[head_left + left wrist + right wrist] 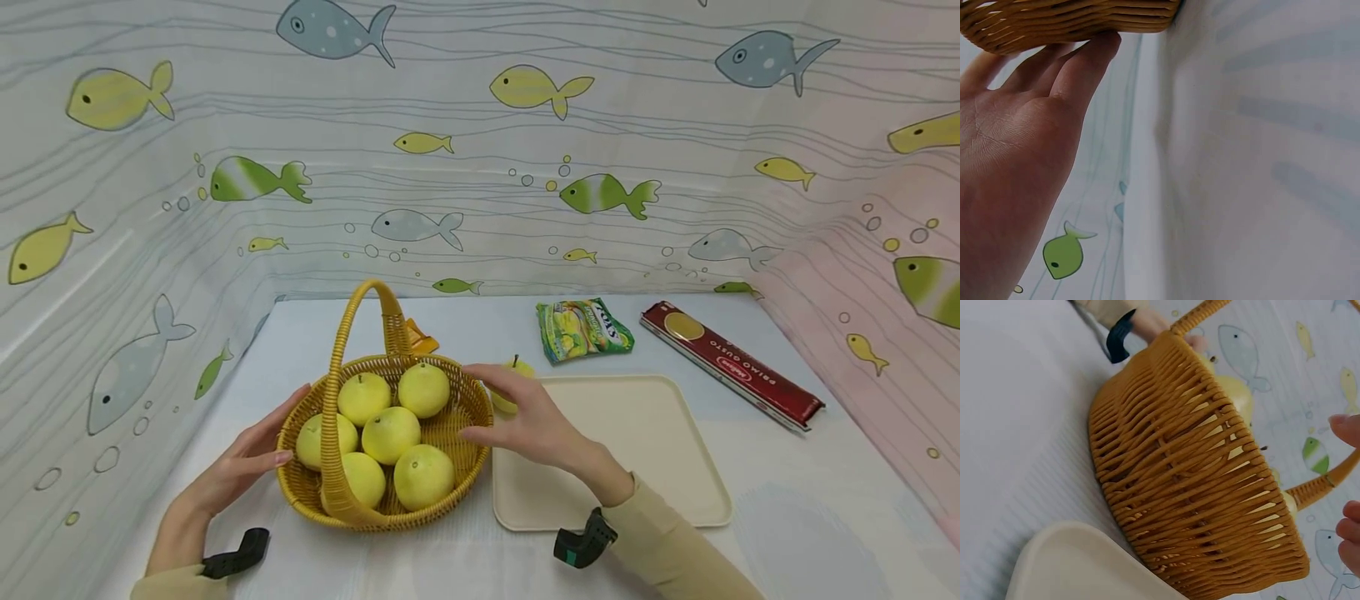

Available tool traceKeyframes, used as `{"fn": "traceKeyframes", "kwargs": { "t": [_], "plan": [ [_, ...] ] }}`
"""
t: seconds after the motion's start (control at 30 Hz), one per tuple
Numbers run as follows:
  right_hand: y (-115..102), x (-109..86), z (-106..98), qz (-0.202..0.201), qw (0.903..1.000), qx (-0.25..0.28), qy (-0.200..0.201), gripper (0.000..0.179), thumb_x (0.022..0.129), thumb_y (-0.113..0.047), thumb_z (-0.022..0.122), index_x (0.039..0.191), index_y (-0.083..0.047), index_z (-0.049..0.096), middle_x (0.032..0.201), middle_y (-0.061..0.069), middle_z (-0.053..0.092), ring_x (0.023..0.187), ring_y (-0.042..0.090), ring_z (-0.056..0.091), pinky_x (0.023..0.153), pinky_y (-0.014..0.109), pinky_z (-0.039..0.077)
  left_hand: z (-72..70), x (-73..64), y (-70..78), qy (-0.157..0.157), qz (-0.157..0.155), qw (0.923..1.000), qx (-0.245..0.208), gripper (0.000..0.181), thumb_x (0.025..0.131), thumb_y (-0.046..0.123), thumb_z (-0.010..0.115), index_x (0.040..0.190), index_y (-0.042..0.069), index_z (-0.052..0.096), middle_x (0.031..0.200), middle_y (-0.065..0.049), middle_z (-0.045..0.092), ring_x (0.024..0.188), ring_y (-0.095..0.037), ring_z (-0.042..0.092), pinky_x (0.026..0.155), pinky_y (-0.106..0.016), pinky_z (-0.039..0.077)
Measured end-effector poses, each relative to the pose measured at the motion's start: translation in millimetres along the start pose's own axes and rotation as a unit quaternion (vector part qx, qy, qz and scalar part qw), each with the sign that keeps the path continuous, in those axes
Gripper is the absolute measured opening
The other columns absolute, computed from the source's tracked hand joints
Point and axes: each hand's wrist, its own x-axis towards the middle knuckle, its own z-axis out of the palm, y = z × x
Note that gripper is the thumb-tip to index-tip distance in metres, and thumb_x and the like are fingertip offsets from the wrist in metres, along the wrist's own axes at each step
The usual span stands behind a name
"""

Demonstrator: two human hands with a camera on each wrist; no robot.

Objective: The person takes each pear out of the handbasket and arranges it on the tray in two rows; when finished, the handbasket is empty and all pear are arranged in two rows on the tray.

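A golden wicker basket (pixel 405 523) with a tall arched handle stands on the table, holding several round yellow pears (pixel 424 477). At the basket's left side is my left hand (pixel 225 479), thumb by the rim and fingers stretched along the outside. In the left wrist view its fingertips (pixel 1107 47) meet the woven wall (pixel 1079 22). My right hand (pixel 536 421) is over the right rim, thumb and fingers spread apart with nothing between them. The right wrist view shows these fingers (pixel 1350 531) beyond the rim. Another yellow pear (pixel 504 403) is partly hidden behind my right hand.
A cream tray (pixel 622 450) lies right of the basket, under my right forearm. Behind it are a green candy bag (pixel 581 329) and a long red pasta packet (pixel 731 362). An orange item (pixel 422 337) sits behind the basket. Fish-patterned sheeting (pixel 480 167) surrounds the table.
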Motion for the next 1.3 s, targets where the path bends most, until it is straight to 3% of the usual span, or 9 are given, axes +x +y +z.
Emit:
{"fn": "traceKeyframes", "kwargs": {
  "t": [0.17, 0.33, 0.67, 0.93, 1.3],
  "plan": [
    [-0.9, 3.2, 5.7, -0.013, 0.9995, -0.017, -0.024, 0.071, 0.08, -0.02, 0.085, 0.143, -0.01, 0.053, 0.145, 0.008, 0.056, 0.136, 0.021, 0.05, 0.111, 0.04, 0.041, 1.4, -0.5, 0.2, 0.005, -0.008, 0.9999, 0.011, 0.077, 0.093, 0.0, 0.042, 0.162, 0.01, 0.007, 0.17, 0.004, 0.006, 0.146, 0.012, 0.015, 0.101, -0.008, 0.027],
    [-4.7, 6.0, 10.9, -0.018, 0.9985, -0.02, -0.047, 0.072, 0.08, -0.025, 0.085, 0.144, -0.014, 0.052, 0.148, 0.003, 0.054, 0.138, 0.018, 0.048, 0.111, 0.041, 0.041, 2.3, 1.0, 1.1, 0.003, -0.011, 0.9999, 0.002, 0.078, 0.094, -0.001, 0.042, 0.162, 0.012, 0.007, 0.17, 0.003, 0.004, 0.146, 0.012, 0.015, 0.101, -0.008, 0.027],
    [-4.2, 4.8, 27.6, -0.038, 0.997, -0.024, -0.063, 0.072, 0.08, -0.026, 0.086, 0.142, -0.009, 0.053, 0.143, 0.008, 0.057, 0.135, 0.019, 0.051, 0.111, 0.035, 0.04, 1.9, 1.7, 1.8, 0.005, -0.004, 1.0, 0.004, 0.077, 0.093, -0.001, 0.041, 0.162, 0.009, 0.006, 0.17, 0.004, 0.005, 0.147, 0.011, 0.014, 0.101, -0.007, 0.027],
    [-5.2, 4.0, 39.5, -0.03, 0.9955, -0.005, -0.09, 0.071, 0.08, -0.023, 0.085, 0.142, -0.008, 0.053, 0.143, 0.009, 0.057, 0.135, 0.017, 0.049, 0.112, 0.034, 0.039, -0.1, -0.2, 0.0, 0.003, -0.003, 0.9999, 0.011, 0.077, 0.093, -0.002, 0.04, 0.161, 0.009, 0.006, 0.17, 0.0, 0.004, 0.147, 0.011, 0.015, 0.102, -0.007, 0.026],
    [-4.8, 1.5, 44.7, -0.005, 0.9921, -0.047, -0.117, 0.073, 0.08, -0.03, 0.085, 0.143, -0.01, 0.053, 0.144, 0.004, 0.057, 0.134, 0.013, 0.05, 0.111, 0.032, 0.039, -2.7, 1.0, -4.7, -0.012, 0.007, 0.9999, -0.01, 0.078, 0.093, -0.008, 0.038, 0.161, 0.007, 0.003, 0.17, -0.007, -0.002, 0.148, 0.01, 0.01, 0.104, -0.007, 0.024]
  ]
}}
